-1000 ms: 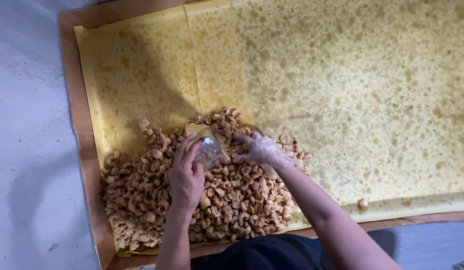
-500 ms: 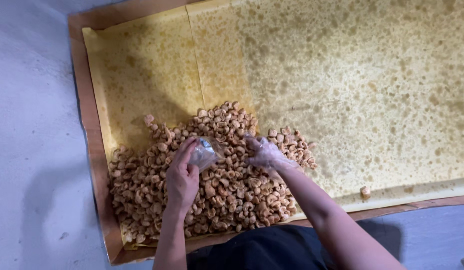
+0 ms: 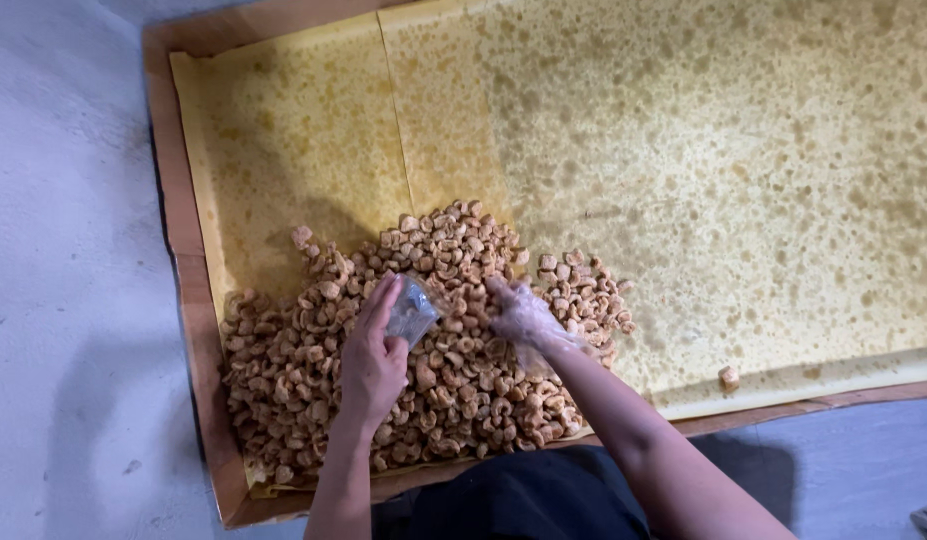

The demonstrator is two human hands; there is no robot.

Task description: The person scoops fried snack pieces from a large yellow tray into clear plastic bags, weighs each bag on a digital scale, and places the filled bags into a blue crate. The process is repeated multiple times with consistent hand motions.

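Note:
A heap of small, curled, golden-brown fried snack pieces (image 3: 453, 250) lies at the near left of a big shallow wooden tray (image 3: 188, 290) lined with oil-stained yellow paper (image 3: 703, 170). My left hand (image 3: 371, 355) rests on the heap and holds a small clear plastic bag (image 3: 413, 312) at its mouth. My right hand (image 3: 521, 315), in a thin clear plastic glove, reaches into the pieces just right of the bag, fingers down among them.
One stray snack piece (image 3: 728, 378) lies alone on the paper near the tray's front edge. Grey concrete floor (image 3: 63, 250) surrounds the tray on the left and front. My dark clothing (image 3: 513, 495) shows at the bottom.
The view has shifted so the tray sits further right and lower. Both hands stay on the heap, with the bag still in my left hand and my right hand beside it.

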